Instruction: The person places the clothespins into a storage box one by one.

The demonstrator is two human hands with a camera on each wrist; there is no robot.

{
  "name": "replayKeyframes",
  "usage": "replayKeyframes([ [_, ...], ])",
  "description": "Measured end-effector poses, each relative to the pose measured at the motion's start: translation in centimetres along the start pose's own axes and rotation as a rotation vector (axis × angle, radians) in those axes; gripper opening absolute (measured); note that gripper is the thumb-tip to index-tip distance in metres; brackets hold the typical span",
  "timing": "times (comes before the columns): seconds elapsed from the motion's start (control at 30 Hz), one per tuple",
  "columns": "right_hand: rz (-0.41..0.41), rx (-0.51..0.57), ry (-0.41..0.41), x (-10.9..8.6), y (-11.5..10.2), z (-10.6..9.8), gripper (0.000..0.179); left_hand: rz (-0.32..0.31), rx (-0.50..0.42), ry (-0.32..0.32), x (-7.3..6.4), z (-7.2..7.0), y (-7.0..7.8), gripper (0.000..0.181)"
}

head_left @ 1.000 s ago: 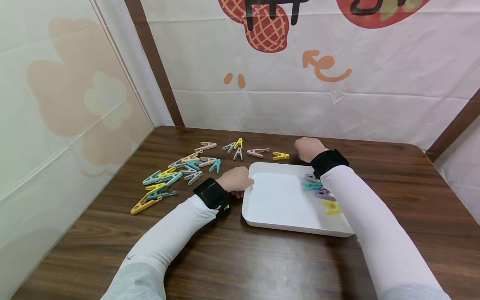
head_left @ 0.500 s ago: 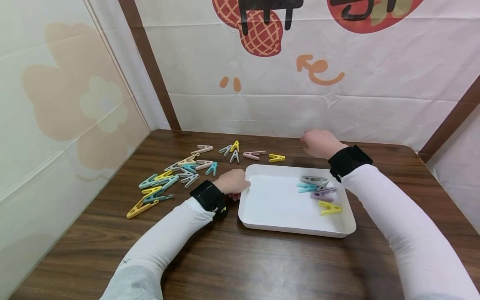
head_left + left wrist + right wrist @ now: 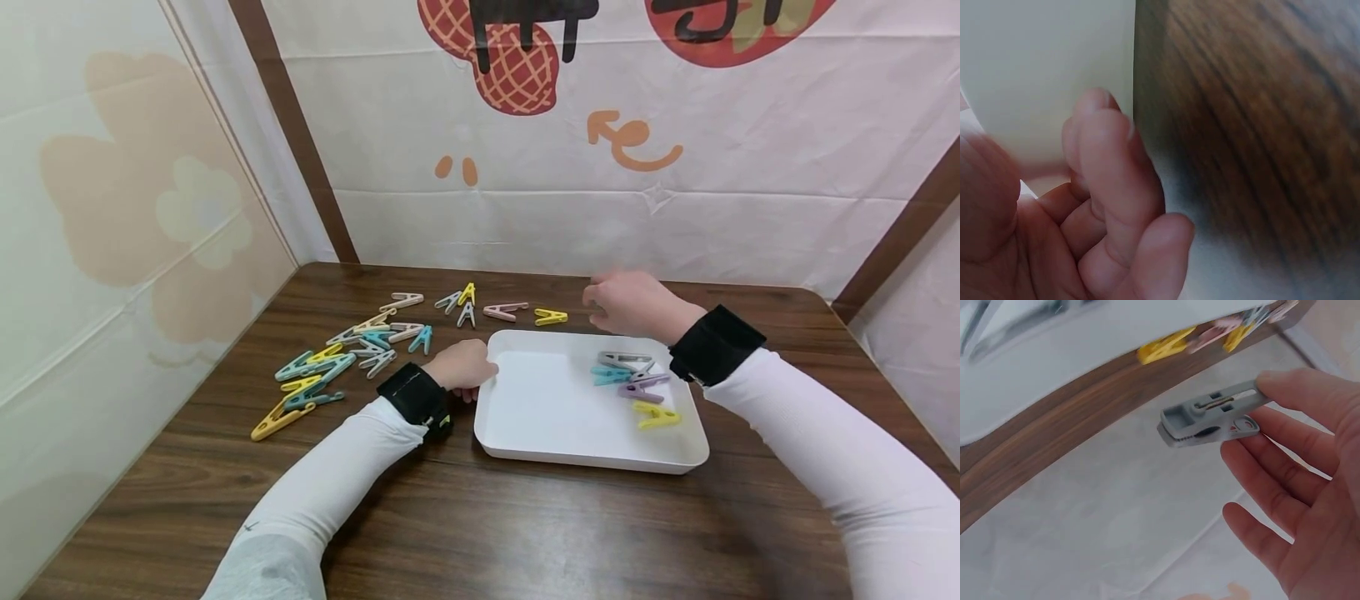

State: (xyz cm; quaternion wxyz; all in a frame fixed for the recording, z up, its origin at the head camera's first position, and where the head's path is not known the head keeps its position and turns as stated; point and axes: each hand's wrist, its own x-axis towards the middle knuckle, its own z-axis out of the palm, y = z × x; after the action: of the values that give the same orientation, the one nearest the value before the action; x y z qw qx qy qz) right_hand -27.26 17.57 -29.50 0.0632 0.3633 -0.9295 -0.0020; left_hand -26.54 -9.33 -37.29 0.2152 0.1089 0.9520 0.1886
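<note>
My right hand (image 3: pixel 633 304) is raised just beyond the far rim of a white tray (image 3: pixel 536 400). Between its thumb and fingers it pinches a grey clothespin (image 3: pixel 1210 412), plain in the right wrist view; the other fingers spread loosely. In the head view the hand hides that clothespin. At the tray's left side, my left hand (image 3: pixel 459 365) grips the rim, its curled fingers (image 3: pixel 1113 169) against the outer wall. Several clothespins lie in the tray's right half: a grey one (image 3: pixel 625 358), a blue one (image 3: pixel 611 375), purple ones (image 3: pixel 640 393) and a yellow one (image 3: pixel 657 415).
Left of the tray, a loose heap of teal, yellow, grey and pink clothespins (image 3: pixel 322 364) spreads over the brown wooden table (image 3: pixel 420 525). Behind the tray lie a yellow clothespin (image 3: pixel 551 317), a pink one (image 3: pixel 506 311) and a small cluster. A printed white curtain (image 3: pixel 360 108) borders the table's back.
My right hand has shifted right, then slightly back left toward the tray, its forearm swinging right and uncovering the tray's clothespins. My left hand stays on the rim.
</note>
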Motion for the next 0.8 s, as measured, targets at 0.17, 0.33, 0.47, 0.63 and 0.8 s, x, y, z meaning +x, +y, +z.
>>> replayKeyframes([
  [0.17,-0.072,-0.01,-0.047,0.3,-2.1,0.7,0.018,-0.015,0.007,0.004,0.2,0.0,-0.1,0.034],
  [0.33,-0.098,-0.042,-0.162,0.8,-3.4,2.1,0.025,-0.017,0.007,-0.002,0.2,0.2,-0.1,0.031],
  [0.47,-0.109,-0.071,-0.222,1.2,-3.7,3.3,0.026,-0.016,0.011,0.005,0.2,0.3,-0.1,0.033],
  [0.63,-0.143,-0.135,-0.237,1.4,-3.6,4.5,0.022,-0.006,0.015,0.013,0.2,0.3,-0.1,0.035],
  [0.8,-0.158,-0.164,-0.256,1.6,-3.6,5.2,0.021,-0.003,0.021,0.013,0.1,0.3,-0.1,0.035],
])
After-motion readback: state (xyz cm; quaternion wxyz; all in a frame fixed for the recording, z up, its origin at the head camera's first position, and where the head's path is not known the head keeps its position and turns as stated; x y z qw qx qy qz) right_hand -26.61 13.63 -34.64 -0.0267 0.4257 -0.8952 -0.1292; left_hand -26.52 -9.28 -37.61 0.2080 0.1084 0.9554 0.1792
